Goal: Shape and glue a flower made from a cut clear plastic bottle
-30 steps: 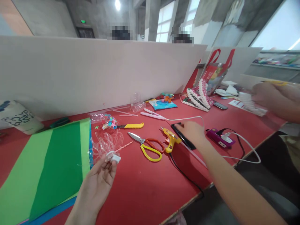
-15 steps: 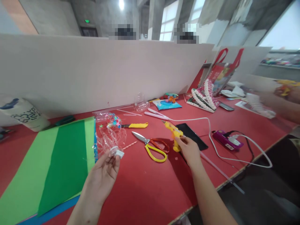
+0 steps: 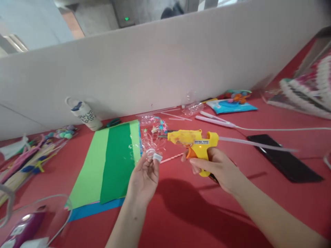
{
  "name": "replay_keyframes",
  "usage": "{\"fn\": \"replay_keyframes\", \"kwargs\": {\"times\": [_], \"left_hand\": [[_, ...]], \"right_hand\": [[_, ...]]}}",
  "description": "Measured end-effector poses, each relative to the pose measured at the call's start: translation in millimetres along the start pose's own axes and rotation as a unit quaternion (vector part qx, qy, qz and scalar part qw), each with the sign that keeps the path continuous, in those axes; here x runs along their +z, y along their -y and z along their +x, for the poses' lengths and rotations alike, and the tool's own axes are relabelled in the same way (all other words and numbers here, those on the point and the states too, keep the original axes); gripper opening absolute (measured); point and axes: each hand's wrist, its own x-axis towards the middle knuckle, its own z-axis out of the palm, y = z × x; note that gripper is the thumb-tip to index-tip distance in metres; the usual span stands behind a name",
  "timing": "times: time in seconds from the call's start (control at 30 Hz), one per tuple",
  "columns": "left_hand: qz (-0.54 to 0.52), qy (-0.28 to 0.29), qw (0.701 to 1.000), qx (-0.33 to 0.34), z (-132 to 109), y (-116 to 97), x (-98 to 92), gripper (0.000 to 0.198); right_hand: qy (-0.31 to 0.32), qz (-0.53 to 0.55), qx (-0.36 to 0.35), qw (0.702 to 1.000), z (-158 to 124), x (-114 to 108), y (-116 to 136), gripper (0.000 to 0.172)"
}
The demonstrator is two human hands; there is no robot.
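Observation:
My left hand (image 3: pixel 144 177) pinches a clear plastic piece cut into petal-like strips (image 3: pixel 152 144), with a whitish ring at its base. A small white block (image 3: pixel 157 157) shows at the fingertips; what joins it to the plastic cannot be made out. My right hand (image 3: pixel 222 168) is wrapped round the handle of a yellow hot glue gun (image 3: pixel 183 137), fingers near its orange trigger (image 3: pixel 191 153). The nozzle points left, close to the plastic strips, and a long glue stick (image 3: pixel 253 143) sticks out behind. A pink twisted stick (image 3: pixel 172 158) lies between my hands.
Green sheets (image 3: pixel 115 165) lie at left, beside a white bottle (image 3: pixel 86 115). Colourful stars (image 3: pixel 162 125) sit behind the plastic piece. A pale pink straightener-shaped tool (image 3: pixel 216 120), a blue packet (image 3: pixel 231 106) and a black phone (image 3: pixel 284 158) are at right. A white panel (image 3: pixel 155 65) stands behind.
My right hand has lifted the glue gun off the right side and brought it left, its nozzle beside the plastic piece. The camera view has turned left. My left hand keeps its hold.

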Motion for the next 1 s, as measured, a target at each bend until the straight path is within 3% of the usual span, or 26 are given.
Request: {"fn": "replay_keyframes", "kwargs": {"times": [0.13,0.33,0.47,0.7,1.0], "left_hand": [[-0.006,-0.019,1.000,0.015,7,-3,-5.9,0.020],[0.018,-0.028,0.999,0.029,12,1,-11.4,0.019],[0.031,-0.026,0.999,0.033,13,5,-13.3,0.021],[0.024,-0.028,0.997,0.061,8,16,-11.5,0.026],[0.012,0.043,0.990,0.131,2,26,-11.5,0.026]], "right_hand": [[0.048,-0.037,0.031,0.998,5,6,-12,0.018],[0.025,-0.102,0.058,0.993,-4,8,-20,0.020],[0.014,-0.117,0.111,0.987,-13,10,-17,0.034],[0.044,-0.139,0.101,0.984,-17,13,-22,0.047],[-0.054,-0.207,0.116,0.970,-30,29,-22,0.058]]}}
